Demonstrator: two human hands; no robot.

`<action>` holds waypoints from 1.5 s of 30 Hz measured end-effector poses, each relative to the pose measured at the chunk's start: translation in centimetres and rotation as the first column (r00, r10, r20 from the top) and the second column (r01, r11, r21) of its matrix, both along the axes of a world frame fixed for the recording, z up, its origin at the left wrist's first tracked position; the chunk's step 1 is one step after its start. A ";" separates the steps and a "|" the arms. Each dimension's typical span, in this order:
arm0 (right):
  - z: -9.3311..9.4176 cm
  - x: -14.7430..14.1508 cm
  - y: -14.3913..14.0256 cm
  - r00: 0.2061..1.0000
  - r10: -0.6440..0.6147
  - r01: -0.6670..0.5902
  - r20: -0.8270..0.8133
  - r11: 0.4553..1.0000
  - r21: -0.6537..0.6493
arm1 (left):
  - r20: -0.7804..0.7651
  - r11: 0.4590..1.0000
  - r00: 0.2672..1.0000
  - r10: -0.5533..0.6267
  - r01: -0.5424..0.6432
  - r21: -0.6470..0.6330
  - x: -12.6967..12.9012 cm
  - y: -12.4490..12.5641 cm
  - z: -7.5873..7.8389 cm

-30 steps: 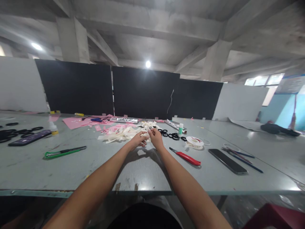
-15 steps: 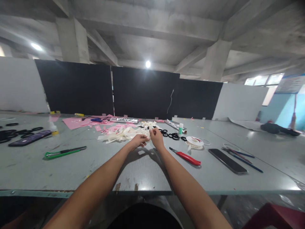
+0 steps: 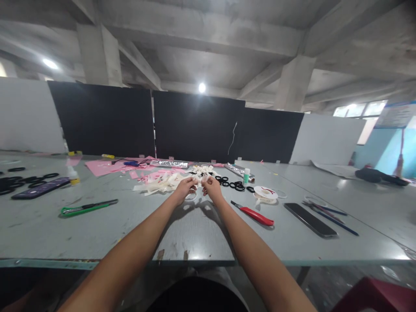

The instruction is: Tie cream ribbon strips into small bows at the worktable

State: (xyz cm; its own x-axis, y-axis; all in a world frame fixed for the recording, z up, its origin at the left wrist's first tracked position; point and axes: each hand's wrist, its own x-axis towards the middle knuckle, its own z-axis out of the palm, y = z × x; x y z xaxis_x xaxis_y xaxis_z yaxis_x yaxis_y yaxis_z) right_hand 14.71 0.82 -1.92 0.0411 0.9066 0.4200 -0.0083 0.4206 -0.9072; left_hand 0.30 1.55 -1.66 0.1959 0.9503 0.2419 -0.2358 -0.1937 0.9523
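Ribbon strip [image 3: 199,183], one, cream-white, thin and small, pinched between both hands above the table [image 3: 201,234] mid-centre, at the near edge of the pile of cream ribbon scraps [image 3: 165,182]. Left to right: one dark phone [image 3: 40,188], one green knife [image 3: 87,207], left hand [image 3: 184,189] with fingertips closed on the strip, right hand [image 3: 212,189] likewise, several black rings [image 3: 232,183], one red knife [image 3: 253,213], one tape roll [image 3: 265,193], one black phone [image 3: 310,219], two blue pens [image 3: 329,214].

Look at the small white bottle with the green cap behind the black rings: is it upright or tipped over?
Upright. The bottle stands on its base on the table, green cap on top, beside the foil roll.
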 end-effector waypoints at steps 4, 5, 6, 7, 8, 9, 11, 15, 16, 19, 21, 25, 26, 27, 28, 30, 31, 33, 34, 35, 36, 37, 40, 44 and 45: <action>0.1 -0.1 -0.1 0.999 0.040 -0.040 -0.022 0.999 0.019 | -0.042 0.990 0.991 0.124 -0.120 0.074 -0.1 0.1 0.0; 0.1 -0.1 0.0 0.999 0.040 -0.040 -0.026 0.999 0.018 | -0.035 0.986 0.988 0.147 -0.144 0.087 -0.2 0.1 0.0; 0.2 -0.1 0.0 0.999 0.040 -0.040 -0.033 0.999 0.014 | -0.025 0.982 0.986 0.165 -0.162 0.093 -0.2 0.2 0.1; 0.2 -0.1 0.0 0.998 0.042 -0.042 -0.041 0.999 0.008 | -0.015 0.980 0.984 0.179 -0.176 0.094 -0.3 0.2 0.1; 0.2 -0.1 0.0 0.998 0.046 -0.046 -0.047 0.999 -0.002 | -0.008 0.978 0.982 0.188 -0.186 0.093 -0.3 0.2 0.1; 0.2 -0.1 0.0 0.997 0.050 -0.051 -0.053 0.998 -0.022 | -0.004 0.978 0.982 0.191 -0.189 0.093 -0.3 0.2 0.1; 0.2 -0.1 -0.1 0.996 0.055 -0.062 -0.072 0.992 -0.108 | -0.001 0.981 0.986 0.164 -0.163 0.106 -0.3 0.1 0.1; 0.1 -0.2 -0.7 0.969 0.169 -0.214 -0.182 0.939 -0.267 | 0.017 0.989 0.999 0.038 -0.040 0.142 0.0 0.0 0.0; 0.1 -0.2 -0.9 0.952 0.226 -0.276 -0.206 0.925 -0.261 | 0.026 0.990 1.000 0.012 -0.016 0.143 0.1 0.0 0.0; 0.2 -0.2 -1.1 0.931 0.292 -0.337 -0.220 0.919 -0.204 | 0.049 0.992 0.998 -0.037 0.030 0.126 0.2 0.1 0.0; 0.3 -0.2 -1.1 0.953 0.236 -0.267 -0.188 0.949 -0.165 | 0.042 0.993 0.998 -0.050 0.044 0.113 0.3 0.1 0.0; 0.3 -0.3 -0.6 0.986 0.107 -0.118 -0.130 0.990 -0.081 | -0.003 0.992 0.999 -0.045 0.046 0.118 0.4 0.2 0.0; 0.2 -0.4 -0.5 0.988 0.080 -0.090 -0.133 0.994 -0.064 | -0.006 0.992 0.999 -0.037 0.038 0.118 0.4 0.2 0.0; 0.2 -0.4 -0.4 0.988 0.057 -0.064 -0.144 0.997 -0.048 | -0.005 0.993 1.000 -0.027 0.027 0.115 0.4 0.2 0.0; 0.1 -0.4 -0.3 0.987 0.037 -0.042 -0.157 0.999 -0.034 | -0.002 0.994 1.000 -0.018 0.018 0.112 0.5 0.2 0.0; 0.1 -0.3 -0.1 0.984 0.014 -0.018 -0.176 1.000 -0.019 | 0.004 0.995 1.000 -0.005 0.005 0.102 0.5 0.1 0.1; 0.1 -0.2 0.0 0.984 0.013 -0.016 -0.177 1.000 -0.015 | 0.003 0.995 1.000 0.001 -0.002 0.095 0.4 0.1 0.2; 0.1 -0.1 0.0 0.989 0.024 -0.026 -0.149 1.000 -0.008 | -0.008 0.996 1.000 0.023 -0.023 0.085 0.3 -0.1 0.3; 0.1 0.0 0.0 0.992 0.035 -0.036 -0.125 0.999 -0.004 | -0.022 0.996 0.999 0.037 -0.035 0.083 0.3 -0.2 0.3; 0.1 0.0 0.0 0.994 0.050 -0.050 -0.098 0.999 0.000 | -0.041 0.995 0.998 0.050 -0.047 0.083 0.2 -0.3 0.3; 0.1 0.0 -0.1 0.995 0.069 -0.069 -0.072 0.998 0.000 | -0.060 0.995 0.996 0.061 -0.055 0.087 0.2 -0.3 0.4; 0.1 0.0 -0.1 0.994 0.094 -0.095 -0.051 0.995 -0.003 | -0.077 0.994 0.995 0.068 -0.061 0.093 0.1 -0.4 0.4; 0.0 -0.1 -0.1 0.988 0.147 -0.148 -0.036 0.988 -0.032 | -0.088 0.989 0.991 0.102 -0.092 0.112 0.0 -0.4 0.4; -0.1 -0.1 0.1 0.999 0.041 -0.041 -0.015 0.999 -0.013 | -0.092 0.988 0.988 0.127 -0.117 0.102 0.0 -0.3 0.5; -0.1 -0.1 0.1 1.000 0.017 -0.017 0.006 1.000 0.004 | -0.100 0.990 0.988 0.118 -0.110 0.085 0.0 -0.4 0.4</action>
State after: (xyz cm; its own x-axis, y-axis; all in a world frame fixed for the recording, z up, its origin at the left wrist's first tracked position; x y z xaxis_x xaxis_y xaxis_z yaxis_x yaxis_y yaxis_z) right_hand 14.62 0.89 -1.98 0.0231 0.9056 0.4235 -0.0102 0.4238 -0.9057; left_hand 0.34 1.20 -1.22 0.1157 0.9465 0.3012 -0.1080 -0.2894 0.9511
